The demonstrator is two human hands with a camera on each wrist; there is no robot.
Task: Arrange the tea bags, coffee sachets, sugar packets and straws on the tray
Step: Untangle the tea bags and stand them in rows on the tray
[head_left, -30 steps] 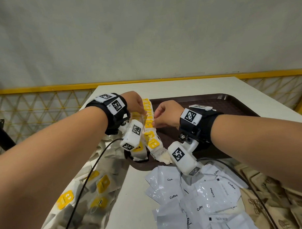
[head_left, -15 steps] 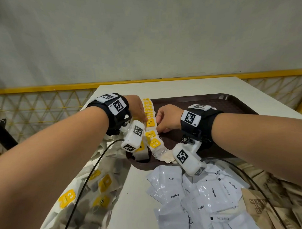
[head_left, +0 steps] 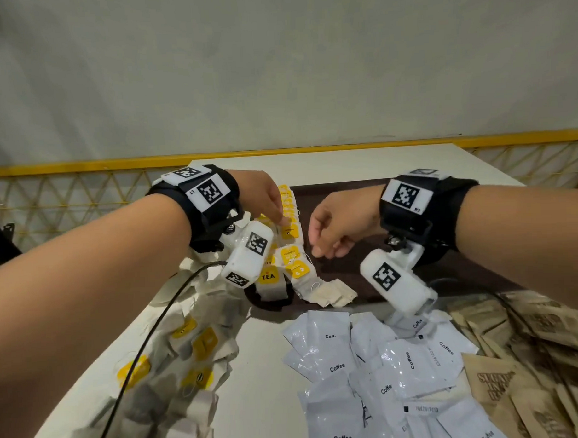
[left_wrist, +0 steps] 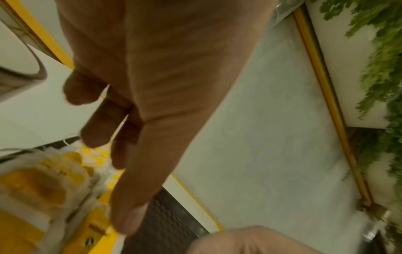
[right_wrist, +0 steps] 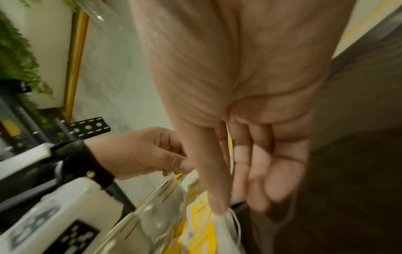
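The left hand (head_left: 270, 204) is pressed, fingers extended, on the tea bags (head_left: 289, 232) at the tray (head_left: 355, 265) edge; the right hand (head_left: 338, 225) is held loosely curled beside them, empty; fingertips are blurred.

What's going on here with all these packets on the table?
A person is laying out tea bags in a row along the left side of a brown tray. The left hand has its fingertips on the row; the right hand hangs loosely curled just beside it, holding nothing visible. More tea bags lie loose on the white table, next to a pile of white coffee sachets and brown packets, none of them on the tray yet.
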